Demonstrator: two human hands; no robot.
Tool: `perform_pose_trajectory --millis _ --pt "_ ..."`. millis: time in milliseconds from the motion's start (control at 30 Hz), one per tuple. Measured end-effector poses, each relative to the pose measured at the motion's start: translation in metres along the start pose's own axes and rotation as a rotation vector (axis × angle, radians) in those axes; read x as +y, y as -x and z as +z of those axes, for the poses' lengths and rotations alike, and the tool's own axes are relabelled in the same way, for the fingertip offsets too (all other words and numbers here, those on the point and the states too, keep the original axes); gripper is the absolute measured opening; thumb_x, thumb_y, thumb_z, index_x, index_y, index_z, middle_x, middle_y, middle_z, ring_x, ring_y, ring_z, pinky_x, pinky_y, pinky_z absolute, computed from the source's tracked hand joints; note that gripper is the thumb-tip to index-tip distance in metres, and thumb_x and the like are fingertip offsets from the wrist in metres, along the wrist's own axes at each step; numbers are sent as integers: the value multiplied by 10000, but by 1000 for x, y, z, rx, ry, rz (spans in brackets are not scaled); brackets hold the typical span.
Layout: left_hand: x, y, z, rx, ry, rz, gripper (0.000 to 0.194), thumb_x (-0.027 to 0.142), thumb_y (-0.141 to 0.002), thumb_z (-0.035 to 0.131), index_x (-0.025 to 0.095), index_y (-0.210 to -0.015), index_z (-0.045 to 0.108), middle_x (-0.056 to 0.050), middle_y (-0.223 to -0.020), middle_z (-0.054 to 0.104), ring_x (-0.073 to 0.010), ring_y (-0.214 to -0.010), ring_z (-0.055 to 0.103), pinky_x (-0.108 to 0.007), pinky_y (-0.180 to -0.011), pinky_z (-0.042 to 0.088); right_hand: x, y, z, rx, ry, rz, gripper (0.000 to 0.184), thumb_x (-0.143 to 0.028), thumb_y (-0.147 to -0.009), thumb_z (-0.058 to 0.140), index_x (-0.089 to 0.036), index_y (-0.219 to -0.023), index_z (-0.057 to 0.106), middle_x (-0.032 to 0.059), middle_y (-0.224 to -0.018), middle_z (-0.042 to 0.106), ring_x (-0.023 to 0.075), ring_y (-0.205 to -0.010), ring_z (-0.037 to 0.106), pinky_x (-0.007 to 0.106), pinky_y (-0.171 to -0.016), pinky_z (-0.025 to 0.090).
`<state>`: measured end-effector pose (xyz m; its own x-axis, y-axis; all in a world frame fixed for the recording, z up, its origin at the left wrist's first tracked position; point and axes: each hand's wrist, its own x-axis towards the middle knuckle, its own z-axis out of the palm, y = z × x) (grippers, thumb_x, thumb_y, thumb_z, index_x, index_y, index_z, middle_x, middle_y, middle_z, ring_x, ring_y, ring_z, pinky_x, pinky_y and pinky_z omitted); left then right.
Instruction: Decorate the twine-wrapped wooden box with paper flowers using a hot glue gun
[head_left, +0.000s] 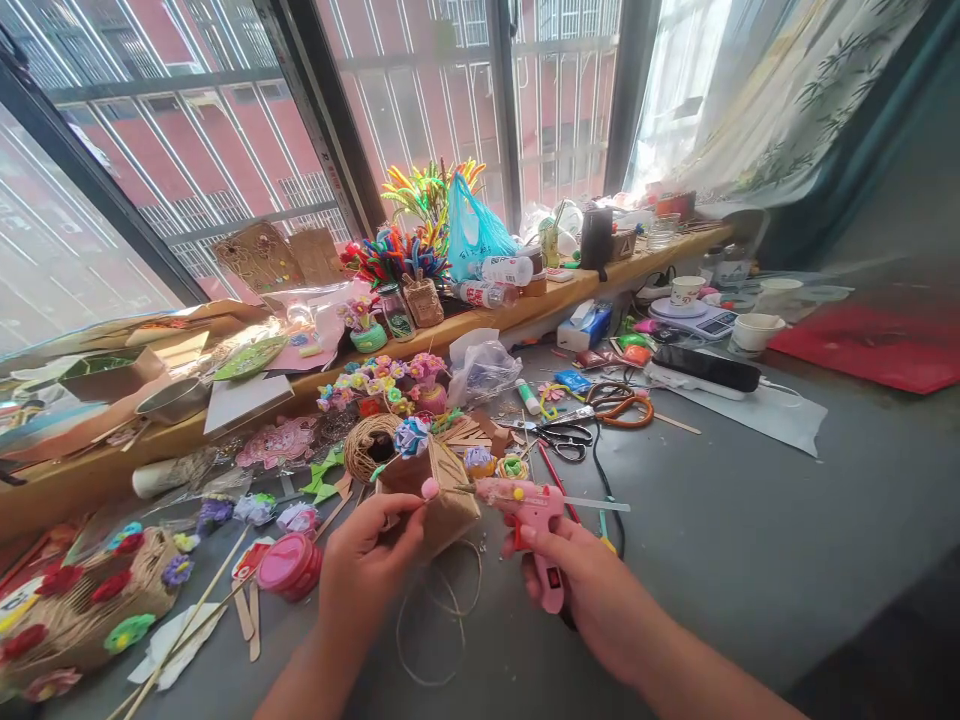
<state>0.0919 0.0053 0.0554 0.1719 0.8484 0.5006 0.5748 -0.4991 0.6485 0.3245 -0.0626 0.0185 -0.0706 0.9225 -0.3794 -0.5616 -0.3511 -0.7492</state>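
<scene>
My right hand [559, 565] is wrapped round the handle of a pink hot glue gun [534, 505], a finger at its red trigger. A clear glue stick [596, 504] sticks out of its back. The nozzle points left, close to a small pink pom-pom [430, 489]. My left hand [379, 535] pinches at the pom-pom's lower left; whether it grips the ball itself or a thin stem is hard to see. Just behind stands a twine-covered box [450, 515], partly hidden by my left hand. A blue and white paper flower [412, 437] rises over the box.
Twine [435, 640] trails over the grey table before the box. Left are a pink jar [289, 567], wooden sticks [253, 620] and a flower-trimmed basket [97, 610]. Scissors [559, 432], a phone [706, 368] and a paper cup [756, 333] lie beyond my right hand. A cluttered sill runs behind.
</scene>
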Motion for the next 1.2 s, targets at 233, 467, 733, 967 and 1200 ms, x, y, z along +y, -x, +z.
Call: perform_pose_trajectory --millis 233,467,733,967,1200 --pt "-7 6 0 70 70 19 72 302 -888 751 261 -930 792 -3 -855 793 -177 -744 711 -264 -692 561 5 -6 15 -38 -15 0 428 -536 -717 869 -182 -881 692 33 -832 774 109 -530 544 264 -535 381" --pt "-8 9 2 75 76 31 63 267 -897 750 262 -949 785 -9 -909 789 -181 -789 707 -268 -712 563 10 -11 14 -66 -59 -7 350 -471 -758 842 -184 -868 677 29 -838 770 96 -509 519 265 -534 419" --pt "-10 9 2 61 78 86 87 231 -903 751 282 -966 782 10 -929 790 -169 -829 721 -250 -742 564 14 -12 10 -86 -52 -35 341 -481 -801 819 -181 -867 672 17 -844 749 85 -506 507 265 -532 405" --pt "-12 10 2 27 81 101 101 217 -919 743 281 -991 774 14 -953 794 -165 -858 729 -243 -761 567 15 -13 7 -94 -45 -19 319 -469 -804 804 -185 -833 660 5 -815 716 89 -509 487 285 -552 408" --pt "-13 10 3 22 67 116 105 214 -923 739 275 -1002 773 11 -953 802 -171 -842 743 -262 -768 574 17 -14 5 -84 -64 20 309 -453 -801 807 -196 -784 635 -10 -774 681 94 -512 482 287 -552 400"
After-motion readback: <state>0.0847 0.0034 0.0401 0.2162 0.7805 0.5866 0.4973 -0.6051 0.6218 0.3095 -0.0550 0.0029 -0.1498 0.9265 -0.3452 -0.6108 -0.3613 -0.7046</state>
